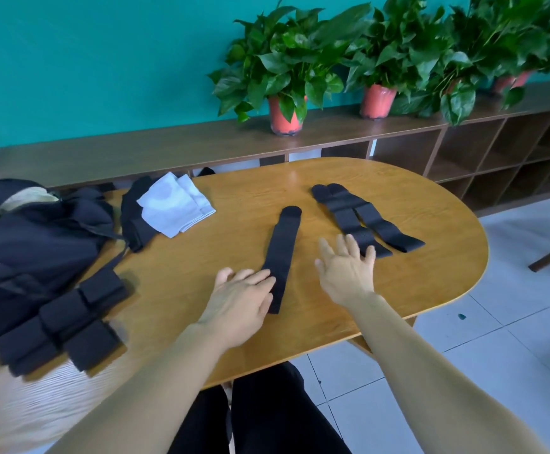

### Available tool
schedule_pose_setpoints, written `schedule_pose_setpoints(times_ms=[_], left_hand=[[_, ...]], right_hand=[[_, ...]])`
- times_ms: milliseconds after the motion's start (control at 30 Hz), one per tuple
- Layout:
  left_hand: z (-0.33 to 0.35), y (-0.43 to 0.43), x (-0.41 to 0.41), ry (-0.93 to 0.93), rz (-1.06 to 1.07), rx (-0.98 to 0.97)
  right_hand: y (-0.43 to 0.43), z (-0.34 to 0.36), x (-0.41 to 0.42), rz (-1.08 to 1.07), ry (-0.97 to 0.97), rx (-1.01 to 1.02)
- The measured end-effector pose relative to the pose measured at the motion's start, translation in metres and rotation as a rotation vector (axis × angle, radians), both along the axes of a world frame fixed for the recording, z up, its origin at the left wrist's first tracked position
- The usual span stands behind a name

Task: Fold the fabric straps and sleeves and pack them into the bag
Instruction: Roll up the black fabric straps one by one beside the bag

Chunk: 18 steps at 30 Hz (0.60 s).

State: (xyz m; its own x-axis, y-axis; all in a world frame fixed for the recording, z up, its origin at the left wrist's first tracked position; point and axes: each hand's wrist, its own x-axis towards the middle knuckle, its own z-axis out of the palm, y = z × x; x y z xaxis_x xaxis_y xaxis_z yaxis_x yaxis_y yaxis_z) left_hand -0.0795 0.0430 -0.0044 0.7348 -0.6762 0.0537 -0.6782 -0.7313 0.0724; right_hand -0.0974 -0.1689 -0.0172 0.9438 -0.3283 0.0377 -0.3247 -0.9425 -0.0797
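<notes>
Head view: a wide look down over a wooden table with a rounded right end.
Left hand: palm down, fingers straight and close together, lying flat. The fingertips rest on the near left edge of the single strap. It grips nothing.
Right hand: palm down, fingers straight and spread, holding nothing. The fingertips overlap the near end of the pair of straps; whether they touch it cannot be told.
Single strap: black, laid out at full length mid-table, with its rounded end away from the person.
Pair of straps: black and unfolded, side by side and touching. They lie to the right of the single strap and apart from it, running on a diagonal.
White cloth: folded, on the far left part of the table, lying partly on a black fabric heap.
Bag: dark, slumped on the left end of the table. Whether it is open cannot be told.
Black bundle: padded pieces stacked at the near left edge, against the bag; blurred.
Shelf: low and brown, against a teal wall, carrying potted plants in red pots.
Floor: pale tiles, to the right of the table.
</notes>
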Motion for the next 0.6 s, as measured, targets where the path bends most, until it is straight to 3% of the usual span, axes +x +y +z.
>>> schedule_pose_setpoints(times_ms=[200, 400, 600], left_hand=[[-0.016, 0.0, 0.013, 0.057, -0.119, -0.001], [-0.033, 0.019, 0.011, -0.027, -0.178, -0.122], [-0.036, 0.037, 0.005, -0.046, -0.18, -0.113]], right_hand=[[0.039, -0.005, -0.021, 0.44, -0.331, 0.188], [0.06, -0.012, -0.016, 0.501, -0.085, 0.067], [0.065, -0.007, 0.014, 0.443, -0.01, 0.012]])
